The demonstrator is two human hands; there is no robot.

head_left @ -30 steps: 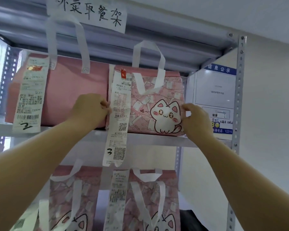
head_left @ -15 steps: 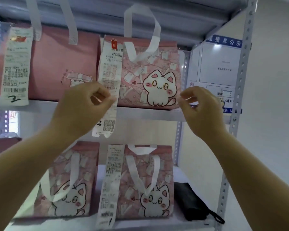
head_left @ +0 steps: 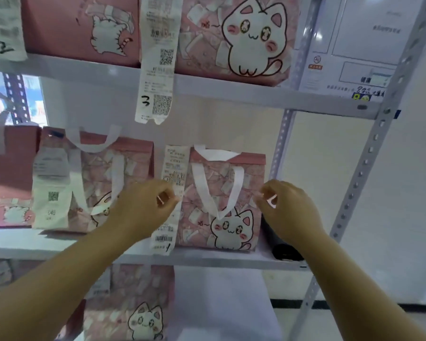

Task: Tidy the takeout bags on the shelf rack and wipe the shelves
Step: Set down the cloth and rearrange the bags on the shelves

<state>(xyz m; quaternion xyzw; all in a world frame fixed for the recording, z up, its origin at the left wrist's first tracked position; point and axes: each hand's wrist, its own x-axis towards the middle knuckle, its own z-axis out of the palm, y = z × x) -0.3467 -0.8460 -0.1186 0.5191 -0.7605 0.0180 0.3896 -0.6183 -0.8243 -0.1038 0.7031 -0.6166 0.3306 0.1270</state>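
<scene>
Pink bag (head_left: 231, 232) with a white cartoon cat, white handles flopped down the front and a long receipt (head_left: 175, 168) hanging at its left. It sits at the right end of the middle shelf (head_left: 207, 258). Left hand (head_left: 143, 210) is curled at the receipt and right hand (head_left: 288, 210) is curled at the bag's right edge. Can't tell if either actually grips anything.

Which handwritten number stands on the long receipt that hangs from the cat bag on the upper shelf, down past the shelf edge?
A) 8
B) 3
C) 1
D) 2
B: the receipt hanging from the upper cat bag bears a handwritten 3 beside its lower QR code.
</scene>
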